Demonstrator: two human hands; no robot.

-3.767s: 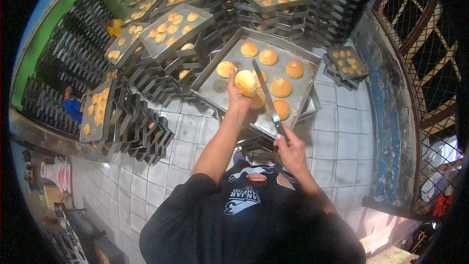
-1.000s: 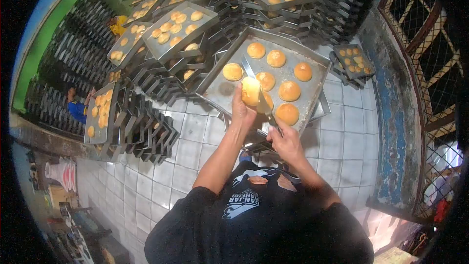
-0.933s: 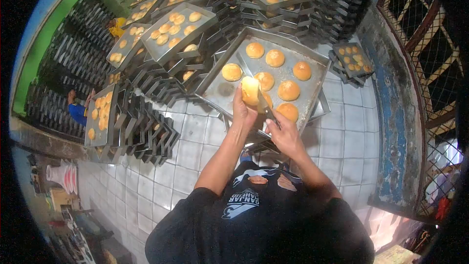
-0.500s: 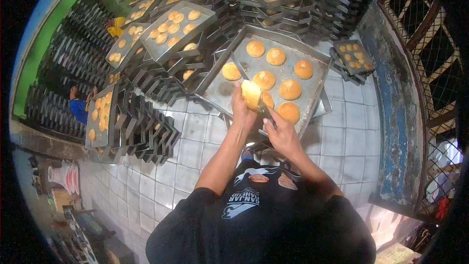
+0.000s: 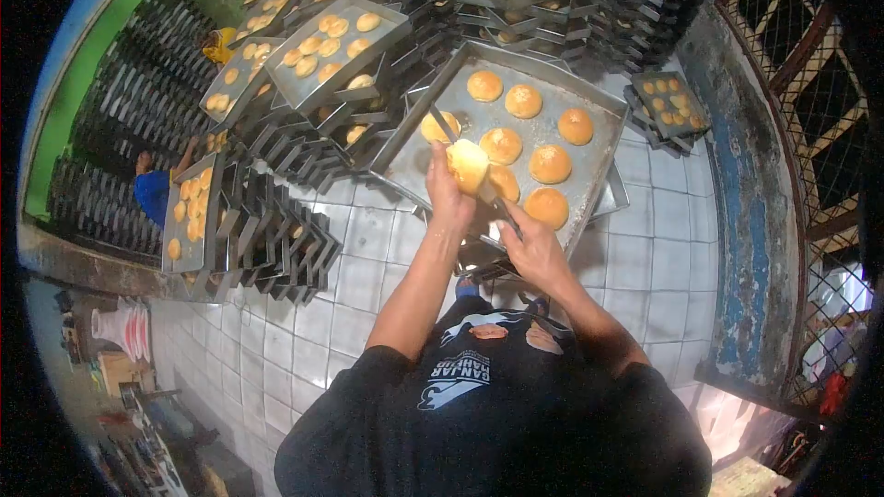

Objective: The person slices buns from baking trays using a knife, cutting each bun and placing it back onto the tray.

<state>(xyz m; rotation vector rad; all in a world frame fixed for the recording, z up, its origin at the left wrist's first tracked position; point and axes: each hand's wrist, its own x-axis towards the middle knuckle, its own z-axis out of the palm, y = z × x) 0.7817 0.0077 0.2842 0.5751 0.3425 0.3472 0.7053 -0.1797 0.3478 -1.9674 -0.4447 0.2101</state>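
My left hand (image 5: 451, 198) is closed around a bun (image 5: 468, 166) whose pale yellow side faces up, held above the tray. In my right hand (image 5: 536, 248) is the dark handle of a long knife (image 5: 445, 125); its blade runs up and left by the bun, and the tip shows beyond it. The bun hides the blade's middle part, so I cannot tell how deep it sits in the bread. Beneath both hands lies a metal baking tray (image 5: 589, 97) with several round golden buns (image 5: 550, 164).
Stacked trays of buns (image 5: 336, 51) stand ahead and left, with another tray stack (image 5: 193, 221) nearer on the left. A small stack (image 5: 670, 110) sits on the tiled floor (image 5: 649, 221) by the right wall. Another person's blue sleeve (image 5: 153, 195) shows at far left.
The bun in my left hand has shifted slightly left and tilted. The knife in my right hand has moved little. At far left, the other person's arm has moved.
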